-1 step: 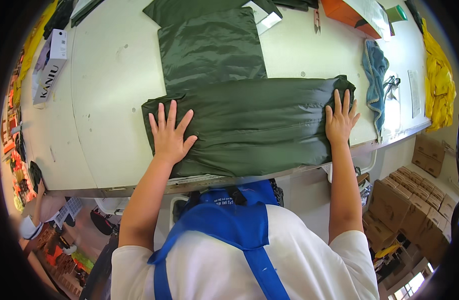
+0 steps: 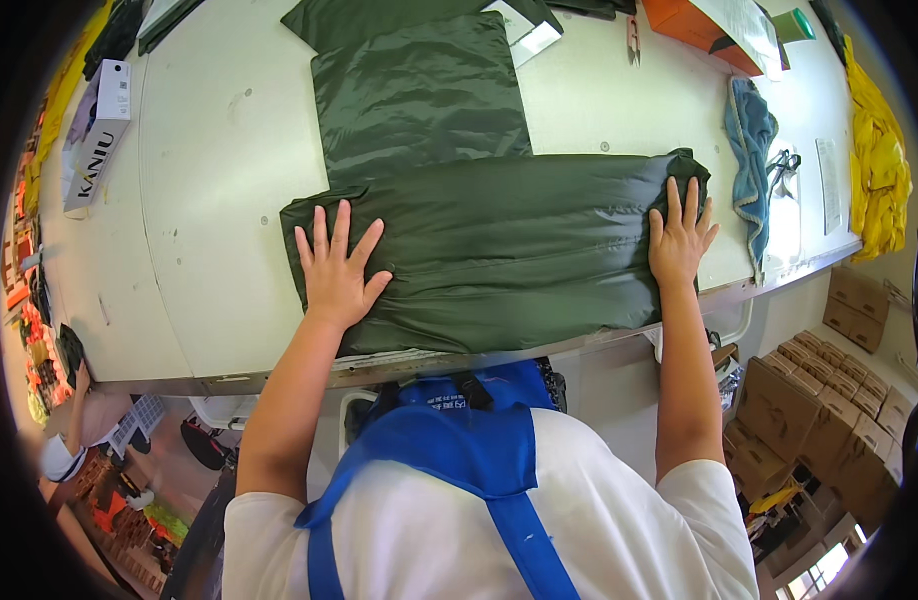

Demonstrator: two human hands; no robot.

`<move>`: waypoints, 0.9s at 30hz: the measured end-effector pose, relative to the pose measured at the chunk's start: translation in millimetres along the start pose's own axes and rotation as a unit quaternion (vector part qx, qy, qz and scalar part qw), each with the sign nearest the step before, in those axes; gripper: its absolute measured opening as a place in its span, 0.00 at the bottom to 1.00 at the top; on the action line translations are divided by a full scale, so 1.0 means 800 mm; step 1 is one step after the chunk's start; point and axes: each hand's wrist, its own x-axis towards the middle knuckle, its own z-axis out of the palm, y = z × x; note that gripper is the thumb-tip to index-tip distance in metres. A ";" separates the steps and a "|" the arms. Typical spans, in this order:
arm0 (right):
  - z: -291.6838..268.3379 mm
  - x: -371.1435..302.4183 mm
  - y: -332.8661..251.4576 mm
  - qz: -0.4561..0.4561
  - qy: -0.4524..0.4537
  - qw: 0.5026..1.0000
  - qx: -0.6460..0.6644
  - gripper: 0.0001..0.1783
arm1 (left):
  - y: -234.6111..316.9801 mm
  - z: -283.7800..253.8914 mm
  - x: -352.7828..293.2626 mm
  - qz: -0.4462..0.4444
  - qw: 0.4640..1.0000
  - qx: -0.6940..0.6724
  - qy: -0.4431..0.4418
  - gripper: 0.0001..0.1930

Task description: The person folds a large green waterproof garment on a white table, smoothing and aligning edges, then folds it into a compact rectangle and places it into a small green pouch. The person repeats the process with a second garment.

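Observation:
A folded dark green garment of thin, shiny fabric (image 2: 509, 250) lies wide across the front of the pale table, reaching to its near edge. My left hand (image 2: 341, 270) rests flat on its left end, fingers spread and pointing away from me. At the right end, my right hand (image 2: 682, 240) presses down with its fingers stretched out. Neither hand grips anything. Behind the garment, a second piece of the same green fabric (image 2: 419, 100) is spread flat; whether the two are joined is hidden by the front fold.
Thread snips (image 2: 633, 42) and an orange box (image 2: 704, 30) lie at the back right. A blue cloth (image 2: 749, 165) hangs near the right edge, beside yellow fabric (image 2: 874, 150). On the left stands an open white box (image 2: 101, 140). Cardboard boxes (image 2: 819, 410) are stacked at lower right.

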 end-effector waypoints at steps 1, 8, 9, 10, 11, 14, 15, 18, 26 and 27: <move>0.002 0.000 0.000 0.001 0.012 1.000 0.015 0.29 | -0.001 0.000 0.001 0.002 1.000 -0.002 -0.001 0.34; -0.090 -0.002 -0.056 -0.045 0.065 0.967 0.241 0.36 | -0.015 -0.030 -0.039 -0.175 0.961 -0.172 0.128 0.35; -0.108 -0.013 -0.085 -0.060 0.107 0.906 0.405 0.39 | -0.022 -0.023 -0.059 -0.275 0.925 -0.204 0.161 0.34; -0.113 -0.031 -0.121 -0.066 0.057 0.878 0.471 0.39 | -0.030 -0.016 -0.077 -0.391 0.843 -0.347 0.127 0.33; -0.110 -0.053 -0.164 -0.071 0.009 0.842 0.534 0.39 | -0.038 -0.014 -0.088 -0.487 0.727 -0.476 0.087 0.31; -0.055 -0.093 -0.220 -0.098 -0.084 0.768 0.627 0.38 | -0.034 -0.056 -0.085 -0.438 0.671 -0.599 -0.004 0.29; -0.044 -0.096 -0.219 -0.128 -0.079 0.804 0.575 0.37 | -0.029 -0.076 -0.079 -0.409 0.643 -0.647 -0.016 0.28; -0.038 -0.096 -0.214 -0.100 -0.074 0.780 0.613 0.35 | 0.012 -0.170 -0.046 -0.332 0.597 -0.731 0.005 0.30; -0.026 -0.092 -0.175 0.162 -0.189 0.252 0.935 0.31 | 0.260 -0.266 0.108 0.048 0.643 -0.720 -0.256 0.34; -0.024 -0.089 -0.165 0.170 -0.181 0.233 0.940 0.30 | 0.267 -0.238 0.115 0.131 0.708 -0.646 -0.253 0.33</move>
